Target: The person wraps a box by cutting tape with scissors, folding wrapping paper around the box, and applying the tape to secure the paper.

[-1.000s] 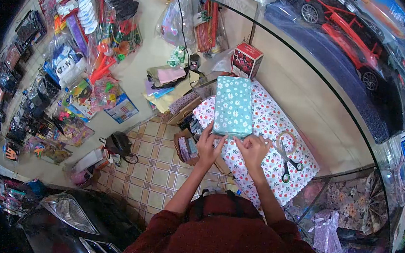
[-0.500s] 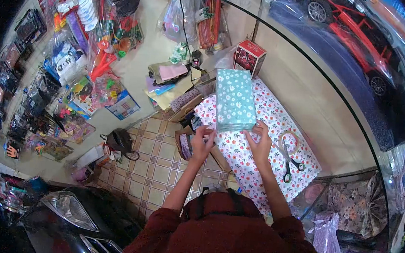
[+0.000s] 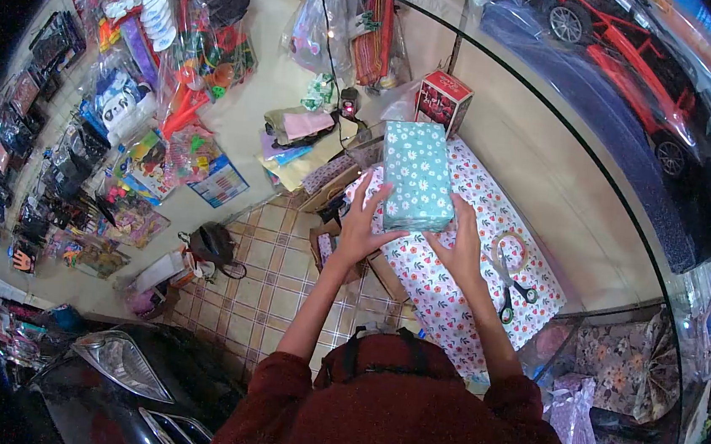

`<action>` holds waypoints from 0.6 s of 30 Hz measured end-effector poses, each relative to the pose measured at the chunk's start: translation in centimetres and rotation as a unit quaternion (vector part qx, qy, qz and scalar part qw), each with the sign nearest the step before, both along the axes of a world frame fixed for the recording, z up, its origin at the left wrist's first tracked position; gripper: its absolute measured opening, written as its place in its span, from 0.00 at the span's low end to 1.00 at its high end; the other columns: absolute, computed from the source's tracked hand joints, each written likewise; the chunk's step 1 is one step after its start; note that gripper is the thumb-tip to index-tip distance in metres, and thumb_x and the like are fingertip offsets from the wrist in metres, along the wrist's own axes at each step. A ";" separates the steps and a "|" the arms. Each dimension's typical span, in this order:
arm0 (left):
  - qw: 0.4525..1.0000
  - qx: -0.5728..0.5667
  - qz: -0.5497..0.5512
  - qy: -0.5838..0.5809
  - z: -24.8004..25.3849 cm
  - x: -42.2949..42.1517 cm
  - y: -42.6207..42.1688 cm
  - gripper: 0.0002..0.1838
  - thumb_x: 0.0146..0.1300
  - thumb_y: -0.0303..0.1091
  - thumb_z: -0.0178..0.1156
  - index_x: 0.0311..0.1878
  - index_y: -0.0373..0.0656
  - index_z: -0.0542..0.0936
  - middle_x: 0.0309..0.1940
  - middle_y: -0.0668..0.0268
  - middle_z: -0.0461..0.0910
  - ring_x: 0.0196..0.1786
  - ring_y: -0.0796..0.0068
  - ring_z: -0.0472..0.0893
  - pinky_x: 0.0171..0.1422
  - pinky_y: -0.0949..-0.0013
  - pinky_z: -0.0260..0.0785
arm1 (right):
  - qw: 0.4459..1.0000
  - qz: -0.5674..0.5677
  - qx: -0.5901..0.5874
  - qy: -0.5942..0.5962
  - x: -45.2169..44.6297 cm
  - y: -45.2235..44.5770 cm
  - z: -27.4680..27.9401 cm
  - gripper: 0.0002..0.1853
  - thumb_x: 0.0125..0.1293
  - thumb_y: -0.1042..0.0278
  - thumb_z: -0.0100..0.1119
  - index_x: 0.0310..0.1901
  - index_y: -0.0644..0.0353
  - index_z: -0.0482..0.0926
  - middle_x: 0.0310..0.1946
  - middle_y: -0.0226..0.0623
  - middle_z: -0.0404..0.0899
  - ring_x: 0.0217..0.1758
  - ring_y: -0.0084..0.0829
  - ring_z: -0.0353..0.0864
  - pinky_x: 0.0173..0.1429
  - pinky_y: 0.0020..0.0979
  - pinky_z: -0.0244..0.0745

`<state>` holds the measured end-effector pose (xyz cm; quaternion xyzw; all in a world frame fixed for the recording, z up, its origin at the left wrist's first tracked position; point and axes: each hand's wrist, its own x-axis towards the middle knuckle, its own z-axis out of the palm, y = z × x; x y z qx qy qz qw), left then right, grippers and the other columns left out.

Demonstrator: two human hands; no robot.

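The left hand (image 3: 360, 229) has moved up beside the daisy-patterned box (image 3: 417, 172), while the right hand (image 3: 461, 248) is at its right near corner. Both hands' fingers are spread, unclenched; the box lies on flower-printed paper (image 3: 441, 306), left of the scissors (image 3: 510, 284).

From my remote seat I see a broad white sheet printed with small red and orange flowers (image 3: 430, 292) serving as the work surface; I can't make out what supports it. Toward its far end I have a teal rectangular package patterned with white daisies (image 3: 419, 173) sitting on it. Off to the right lie a pale ring-shaped roll of tape (image 3: 527, 254) and metal scissors with black handles (image 3: 509, 282), the blades overlapping the ring.
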<state>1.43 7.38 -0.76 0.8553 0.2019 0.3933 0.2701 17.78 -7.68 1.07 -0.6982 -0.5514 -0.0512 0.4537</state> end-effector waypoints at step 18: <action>0.985 -0.106 -0.132 -0.016 -0.7 1.0 1.8 0.44 0.45 0.30 0.76 0.69 0.49 0.70 0.75 0.53 0.54 0.76 0.58 0.59 0.73 0.60 0.61 | 0.993 0.072 -0.073 0.055 3.3 0.4 -1.3 0.37 0.54 0.71 0.73 0.66 0.50 0.70 0.61 0.53 0.73 0.56 0.38 0.80 0.55 0.32 0.77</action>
